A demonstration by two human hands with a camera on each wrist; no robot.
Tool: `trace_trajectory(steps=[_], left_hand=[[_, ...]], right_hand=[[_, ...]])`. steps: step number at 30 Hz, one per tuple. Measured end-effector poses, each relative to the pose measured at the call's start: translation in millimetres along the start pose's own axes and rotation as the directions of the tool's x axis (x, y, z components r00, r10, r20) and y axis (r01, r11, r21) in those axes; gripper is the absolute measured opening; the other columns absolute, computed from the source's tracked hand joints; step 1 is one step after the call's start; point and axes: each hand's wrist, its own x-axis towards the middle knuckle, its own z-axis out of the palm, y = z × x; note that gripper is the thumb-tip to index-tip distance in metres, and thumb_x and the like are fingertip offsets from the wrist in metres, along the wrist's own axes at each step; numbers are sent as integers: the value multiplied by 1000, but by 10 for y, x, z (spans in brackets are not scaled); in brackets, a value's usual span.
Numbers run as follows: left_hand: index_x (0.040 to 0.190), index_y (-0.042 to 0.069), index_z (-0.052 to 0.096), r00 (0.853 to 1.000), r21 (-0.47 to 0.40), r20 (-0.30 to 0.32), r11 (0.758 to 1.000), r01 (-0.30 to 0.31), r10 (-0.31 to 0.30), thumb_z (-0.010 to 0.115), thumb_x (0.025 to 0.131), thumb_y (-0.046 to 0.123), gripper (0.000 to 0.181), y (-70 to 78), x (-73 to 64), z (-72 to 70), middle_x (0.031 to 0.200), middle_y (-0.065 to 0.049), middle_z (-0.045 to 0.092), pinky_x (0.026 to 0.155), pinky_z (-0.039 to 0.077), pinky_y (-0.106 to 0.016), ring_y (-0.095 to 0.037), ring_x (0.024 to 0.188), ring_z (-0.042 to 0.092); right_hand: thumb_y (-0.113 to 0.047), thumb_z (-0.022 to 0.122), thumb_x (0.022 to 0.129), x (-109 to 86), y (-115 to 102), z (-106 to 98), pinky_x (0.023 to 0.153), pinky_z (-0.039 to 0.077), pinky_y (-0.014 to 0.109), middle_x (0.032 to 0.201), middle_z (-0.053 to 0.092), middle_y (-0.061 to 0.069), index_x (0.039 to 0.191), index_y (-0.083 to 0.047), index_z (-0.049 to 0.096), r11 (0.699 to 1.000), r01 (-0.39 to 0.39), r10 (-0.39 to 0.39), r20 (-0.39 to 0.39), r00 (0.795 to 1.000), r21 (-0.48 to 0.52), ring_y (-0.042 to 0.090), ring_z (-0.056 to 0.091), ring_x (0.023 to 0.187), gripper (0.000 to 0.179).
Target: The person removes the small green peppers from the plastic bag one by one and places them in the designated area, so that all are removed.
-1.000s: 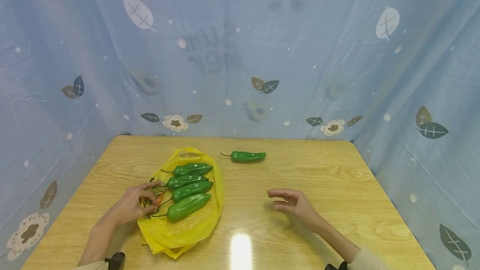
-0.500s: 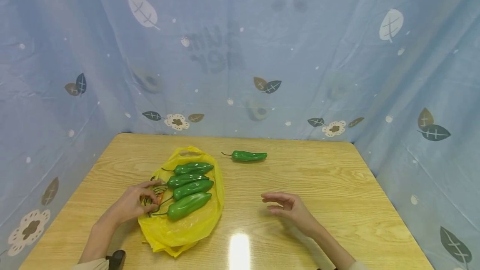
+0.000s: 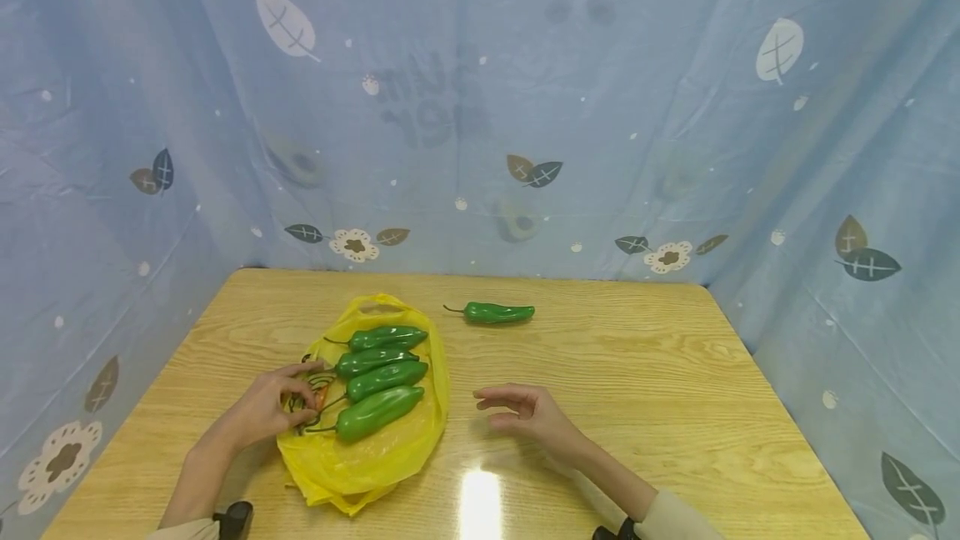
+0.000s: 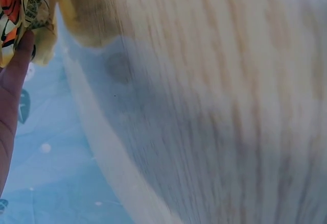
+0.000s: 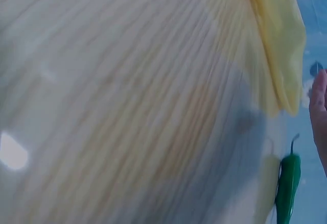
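Head view: four green peppers lie together on the yellow bag, whose edge the left hand pinches; one lone pepper lies apart on the desk, the right hand empty, fingers parted.

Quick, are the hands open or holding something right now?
Left hand: fingers curled, holding the yellow plastic bag by its edge.
Right hand: open, holding nothing.

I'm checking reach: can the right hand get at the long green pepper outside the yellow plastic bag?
Probably yes: only wooden tabletop shows between the right hand and that long green pepper.
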Motion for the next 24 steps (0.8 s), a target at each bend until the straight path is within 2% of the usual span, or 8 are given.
trace_trajectory(steps=[5,9,17,24], left_hand=[[72,30,66,1000,8,6,1000,3,-3,80,75,10,25,9,16,0,128,-22,57,80,51,-51,-47,111,55],[73,30,66,1000,8,8,1000,2,-2,80,75,10,25,7,24,5,128,-22,57,81,49,-55,-48,112,54],[73,29,67,1000,-11,25,1000,10,-9,80,76,11,22,3,19,12,130,-22,56,81,50,-53,-48,112,54],[73,30,66,998,-12,38,999,43,-42,80,78,13,22,-2,32,1,132,-20,55,84,49,-54,-48,116,52]], right_hand=[[6,61,90,222,24,155,96,44,47,135,45,34,130,14,49,1000,-3,2,21,1000,27,37,51,122,42],[5,63,88,420,51,272,95,46,44,135,43,36,130,13,49,999,-30,28,61,998,27,43,48,123,45],[-1,62,92,756,118,435,96,47,32,133,52,28,130,1,56,997,-69,72,103,992,-35,37,51,123,39],[2,63,90,1123,185,466,95,47,32,130,54,28,127,7,56,994,-17,27,95,995,-106,37,53,121,39]])
